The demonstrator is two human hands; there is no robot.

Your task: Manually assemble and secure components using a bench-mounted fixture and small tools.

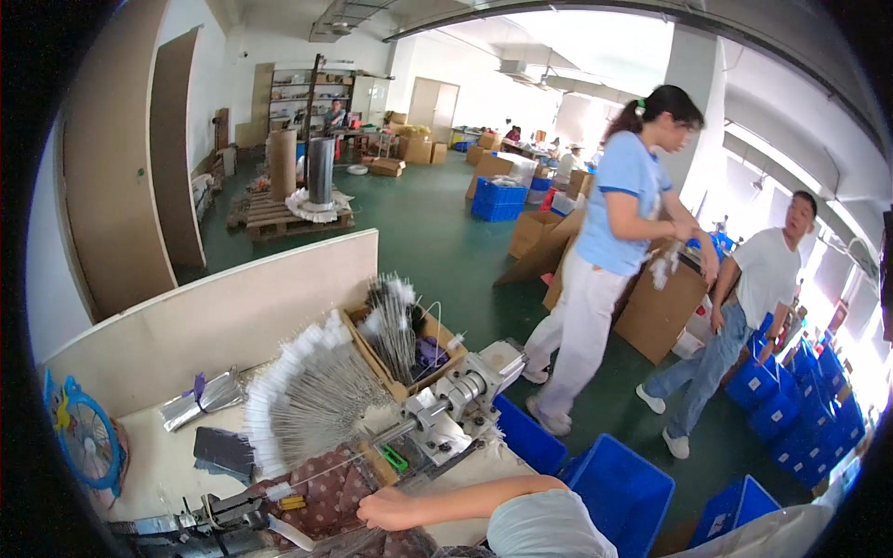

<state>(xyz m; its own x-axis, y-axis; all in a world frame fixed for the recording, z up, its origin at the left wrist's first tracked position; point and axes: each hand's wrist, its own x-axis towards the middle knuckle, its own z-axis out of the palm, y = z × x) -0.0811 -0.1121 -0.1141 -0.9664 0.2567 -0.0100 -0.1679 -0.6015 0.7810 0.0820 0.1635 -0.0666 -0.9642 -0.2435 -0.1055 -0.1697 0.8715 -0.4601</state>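
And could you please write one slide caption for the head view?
Right hand above a brown dotted cloth, near a fan of white-tipped wires.

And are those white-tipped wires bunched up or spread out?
Spread out: the white-tipped wires fan across the tabletop, their white ends lined along the curved outer edge.

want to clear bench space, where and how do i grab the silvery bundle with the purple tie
Likely mid-length on the silvery bundle, at the purple tie, from above: it lies long and low on the bench, the tie seems to gather it there, the pale panel stands behind, and the white-tipped wires fan out to its right.
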